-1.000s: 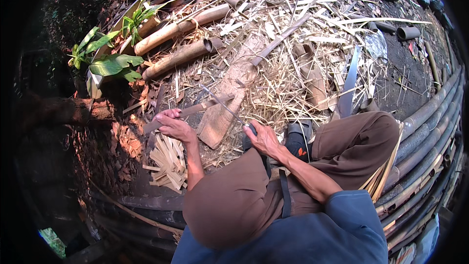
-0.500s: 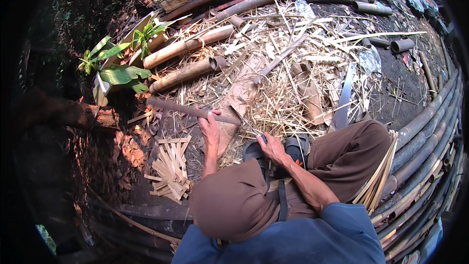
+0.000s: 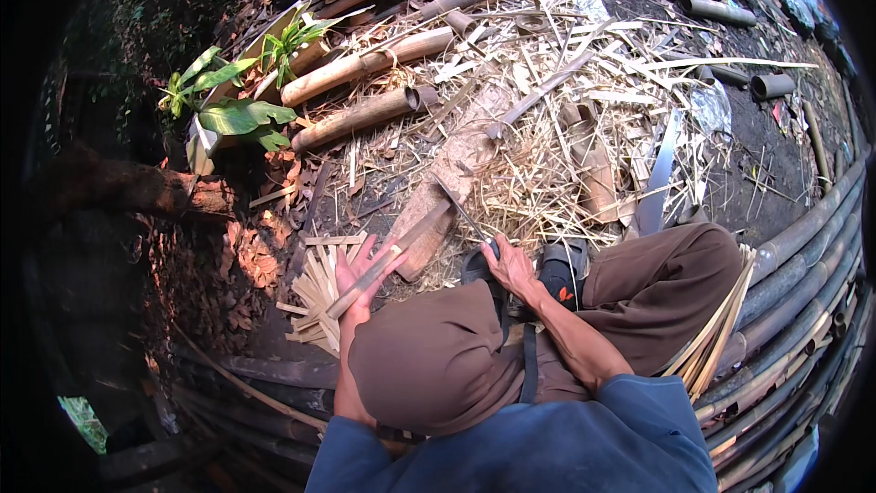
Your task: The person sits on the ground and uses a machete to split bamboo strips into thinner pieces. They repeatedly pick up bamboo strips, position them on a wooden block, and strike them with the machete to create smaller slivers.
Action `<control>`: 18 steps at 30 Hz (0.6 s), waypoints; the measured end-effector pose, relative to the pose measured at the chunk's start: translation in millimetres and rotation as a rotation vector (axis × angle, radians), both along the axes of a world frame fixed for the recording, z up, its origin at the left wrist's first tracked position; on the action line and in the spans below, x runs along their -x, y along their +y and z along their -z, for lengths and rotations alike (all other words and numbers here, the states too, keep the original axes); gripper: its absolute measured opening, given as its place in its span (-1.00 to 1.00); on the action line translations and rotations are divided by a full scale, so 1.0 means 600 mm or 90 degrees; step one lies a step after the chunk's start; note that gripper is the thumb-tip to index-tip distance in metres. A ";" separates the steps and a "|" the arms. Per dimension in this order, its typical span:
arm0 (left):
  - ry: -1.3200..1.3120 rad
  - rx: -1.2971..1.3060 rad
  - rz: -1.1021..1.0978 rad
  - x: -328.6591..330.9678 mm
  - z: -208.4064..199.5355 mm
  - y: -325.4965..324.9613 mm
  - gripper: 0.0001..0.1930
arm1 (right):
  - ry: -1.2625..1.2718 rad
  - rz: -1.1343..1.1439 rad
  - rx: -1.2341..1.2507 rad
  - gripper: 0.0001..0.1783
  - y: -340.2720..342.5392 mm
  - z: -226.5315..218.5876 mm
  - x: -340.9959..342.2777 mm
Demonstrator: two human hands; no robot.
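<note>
My left hand (image 3: 363,276) holds a flat bamboo strip (image 3: 422,226), which lies slantwise across the palm with the fingers partly spread. The far end of that strip is over a worn wooden block (image 3: 427,245) on the ground, close to the knife blade. In my right hand (image 3: 513,270), fingers closed round its dark handle, is a knife (image 3: 467,217) with a narrow blade pointing away and to the left. A pile of cut bamboo strips (image 3: 315,297) lies beside my left hand, partly hidden by it.
Shavings (image 3: 525,173) cover the ground ahead, among bamboo tubes (image 3: 360,119). A saw blade (image 3: 659,173) lies beyond my right knee. Long bamboo poles (image 3: 785,283) are stacked at the right, with a bundle of strips (image 3: 725,333) beside my leg. A tree trunk (image 3: 173,192) juts in at left.
My left hand has come nearer and to the left, its fingers spreading. The strip has swung from pointing far left to slanting from near left to the block. My right hand keeps the knife.
</note>
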State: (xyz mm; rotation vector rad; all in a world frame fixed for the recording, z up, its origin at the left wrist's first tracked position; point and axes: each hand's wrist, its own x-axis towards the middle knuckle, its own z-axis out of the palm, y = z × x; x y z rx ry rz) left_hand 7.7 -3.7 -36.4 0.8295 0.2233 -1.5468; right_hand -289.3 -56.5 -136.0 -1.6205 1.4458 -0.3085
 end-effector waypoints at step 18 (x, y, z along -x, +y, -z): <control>-0.844 0.139 -0.545 0.084 -0.070 -0.152 -0.50 | -0.077 0.022 0.012 -0.57 -0.011 0.011 0.006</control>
